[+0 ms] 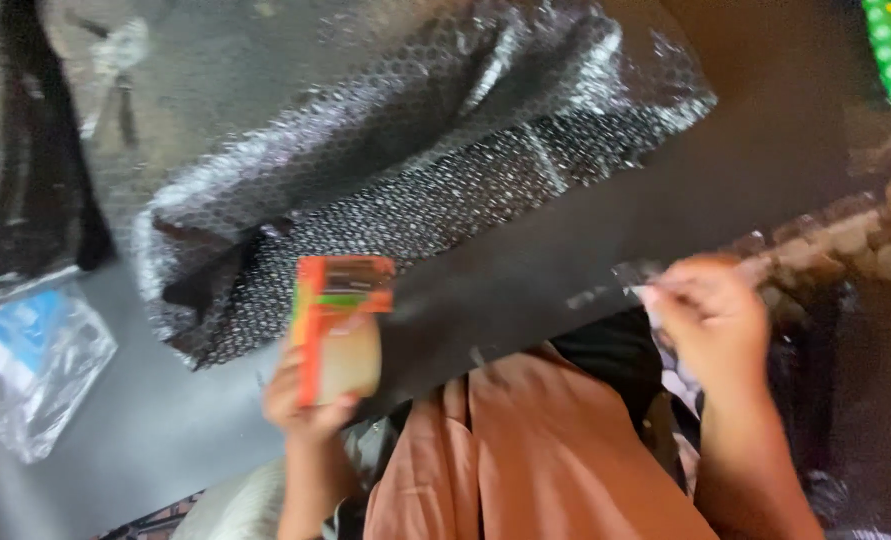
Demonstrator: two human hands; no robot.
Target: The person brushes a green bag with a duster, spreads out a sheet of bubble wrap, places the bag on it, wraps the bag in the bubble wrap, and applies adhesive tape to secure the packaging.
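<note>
Two hands are busy above the dark desk (165, 440): the left hand (305, 400) clasps an orange tape dispenser (340, 325), the right hand (710, 320) pinches a clear tape strip (615, 285) drawn sideways, uncut, while the silver bubble-wrap mailer (415, 170) lies unsealed.

A big sheet of silvery bubble wrap (405, 150) lies crumpled across the far side of the dark table (145, 430), its folds catching the light. To the left a clear plastic bag (35, 370) with something blue and white inside rests flat near the table's edge, and above it a black strap (35, 150) hangs down. In the top right corner pokes a green tube with yellow dots (890, 50). Near the bottom, peach-coloured cloth (545, 460) covers the person's lap.
</note>
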